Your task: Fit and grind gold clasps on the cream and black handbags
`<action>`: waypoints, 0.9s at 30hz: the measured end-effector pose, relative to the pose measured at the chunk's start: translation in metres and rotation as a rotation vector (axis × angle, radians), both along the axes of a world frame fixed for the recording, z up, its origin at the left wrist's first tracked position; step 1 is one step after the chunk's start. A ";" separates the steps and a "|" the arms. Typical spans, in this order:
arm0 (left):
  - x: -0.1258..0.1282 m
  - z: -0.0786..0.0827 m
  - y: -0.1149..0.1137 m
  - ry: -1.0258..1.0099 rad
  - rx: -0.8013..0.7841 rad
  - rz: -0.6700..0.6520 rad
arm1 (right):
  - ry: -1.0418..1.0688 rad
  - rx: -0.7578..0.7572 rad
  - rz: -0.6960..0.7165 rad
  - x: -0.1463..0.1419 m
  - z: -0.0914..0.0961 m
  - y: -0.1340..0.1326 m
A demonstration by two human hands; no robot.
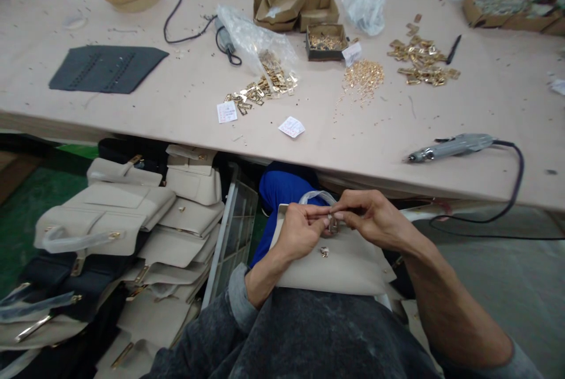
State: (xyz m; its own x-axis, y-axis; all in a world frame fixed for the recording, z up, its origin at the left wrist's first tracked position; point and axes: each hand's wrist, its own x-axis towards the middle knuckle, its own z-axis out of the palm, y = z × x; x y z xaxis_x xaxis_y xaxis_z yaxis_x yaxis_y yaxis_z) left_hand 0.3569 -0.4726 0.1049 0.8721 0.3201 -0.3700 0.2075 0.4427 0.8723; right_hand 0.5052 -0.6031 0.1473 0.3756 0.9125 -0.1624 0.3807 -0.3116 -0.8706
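A cream leather handbag point(348, 264) rests on my lap below the table edge. My left hand point(300, 229) and my right hand point(368, 214) meet at its top edge, fingers pinched together around a small metal buckle piece point(333, 225). A second small metal fitting point(324, 251) sits on the bag's front flap. A clear-wrapped handle point(315, 195) arches behind the bag.
The pink table point(176, 102) carries piles of gold hardware point(265, 82), gold screws point(364, 76), gold buckles point(421, 58), cardboard boxes point(282, 2), a dark leather panel point(106, 68) and an electric screwdriver point(454, 146) with cord. Stacked cream and black handbags point(132, 232) fill the floor left.
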 end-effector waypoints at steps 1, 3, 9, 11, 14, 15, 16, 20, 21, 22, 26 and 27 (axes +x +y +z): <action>0.000 -0.001 0.000 0.002 0.005 0.002 | -0.002 0.002 -0.011 0.000 0.000 0.000; 0.000 -0.002 -0.001 0.006 0.013 0.000 | 0.008 -0.010 -0.035 -0.001 -0.001 0.000; -0.002 -0.002 -0.002 0.005 0.037 -0.022 | 0.009 -0.031 -0.097 -0.006 -0.006 0.000; -0.002 -0.002 -0.002 0.007 0.030 -0.021 | 0.019 -0.022 -0.107 -0.007 -0.008 0.000; -0.003 -0.001 -0.003 0.011 0.017 -0.024 | 0.049 -0.001 -0.113 -0.007 -0.010 -0.001; -0.003 -0.001 -0.003 0.009 0.005 -0.023 | 0.053 0.006 -0.113 -0.007 -0.011 -0.001; -0.003 -0.001 -0.004 0.008 -0.009 -0.020 | 0.052 0.014 -0.114 -0.007 -0.012 -0.001; -0.003 -0.002 -0.005 0.005 -0.042 -0.001 | 0.028 0.049 -0.128 -0.009 -0.013 -0.002; -0.003 -0.002 -0.005 0.006 -0.044 0.004 | 0.024 0.057 -0.134 -0.009 -0.013 -0.002; -0.003 -0.002 -0.005 0.009 -0.049 0.009 | 0.019 0.062 -0.140 -0.010 -0.013 -0.002; -0.002 -0.002 -0.006 0.014 -0.080 0.020 | -0.017 0.080 -0.157 -0.012 -0.012 -0.002; -0.002 -0.002 -0.006 0.014 -0.084 0.022 | -0.025 0.084 -0.157 -0.012 -0.012 -0.002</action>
State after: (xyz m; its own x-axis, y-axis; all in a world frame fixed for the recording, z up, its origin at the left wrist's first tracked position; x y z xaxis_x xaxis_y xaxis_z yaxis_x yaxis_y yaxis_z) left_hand 0.3552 -0.4785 0.1033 0.8597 0.3065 -0.4086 0.2089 0.5189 0.8289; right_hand 0.4930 -0.6047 0.1357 0.5172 0.8524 -0.0771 0.3551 -0.2956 -0.8869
